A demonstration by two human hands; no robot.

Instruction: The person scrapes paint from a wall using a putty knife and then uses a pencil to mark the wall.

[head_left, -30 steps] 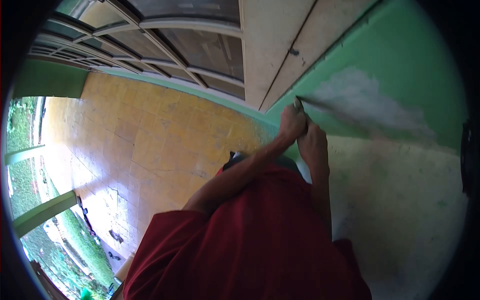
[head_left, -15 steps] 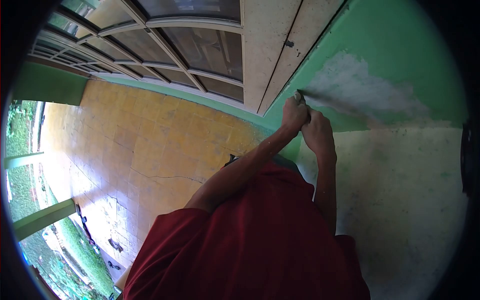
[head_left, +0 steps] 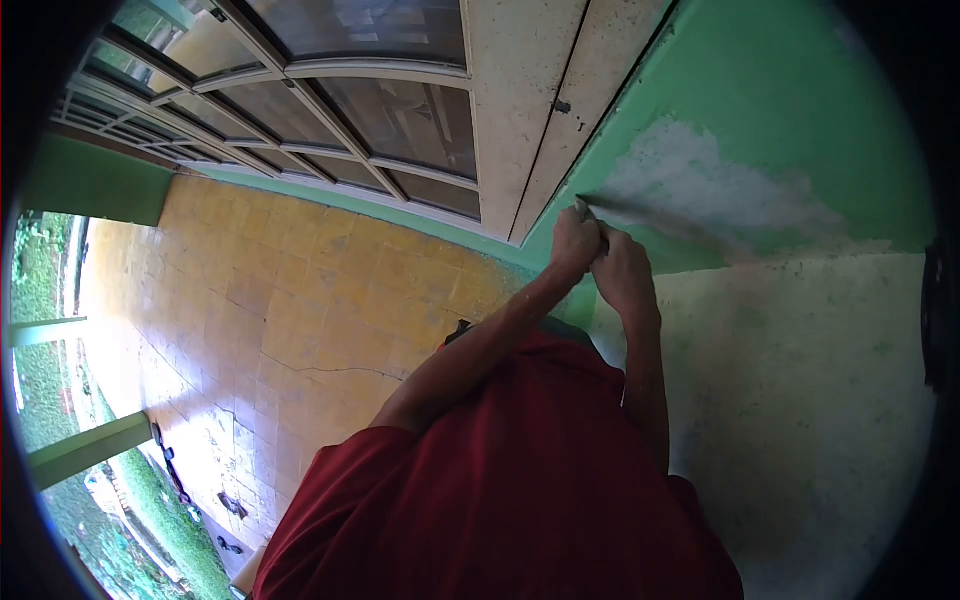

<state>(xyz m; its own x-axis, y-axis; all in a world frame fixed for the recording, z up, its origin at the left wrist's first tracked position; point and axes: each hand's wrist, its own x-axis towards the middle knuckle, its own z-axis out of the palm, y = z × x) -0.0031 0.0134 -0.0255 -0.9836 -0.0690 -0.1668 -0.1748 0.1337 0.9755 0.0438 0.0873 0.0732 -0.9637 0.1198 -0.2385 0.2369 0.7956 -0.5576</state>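
My left hand (head_left: pixel 577 241) is closed near the green wall (head_left: pixel 760 90), beside the door frame. My right hand (head_left: pixel 624 268) is closed just right of it, and the two hands touch. Between them and the wall is a thin flat tool (head_left: pixel 581 205) that looks like a scraper. Only a small light tip and a dark edge of it show; the fingers hide the remainder. A bare whitish patch (head_left: pixel 700 170) with ragged edges lies on the green paint to the right of the hands. A dark streak, perhaps shadow, runs across its lower side.
A cream door frame (head_left: pixel 520 120) and glass-paned doors (head_left: pixel 390 120) stand at the upper left. Below the green paint is a pale, stained wall section (head_left: pixel 790 400). Yellow floor tiles (head_left: pixel 300 280) stretch left towards posts (head_left: pixel 90 448) and grass. A dark object (head_left: pixel 934 315) is at the right edge.
Both hands appear slightly further left and lower in view, still together at the wall. The whole view has shifted a little too. The grip looks the same.
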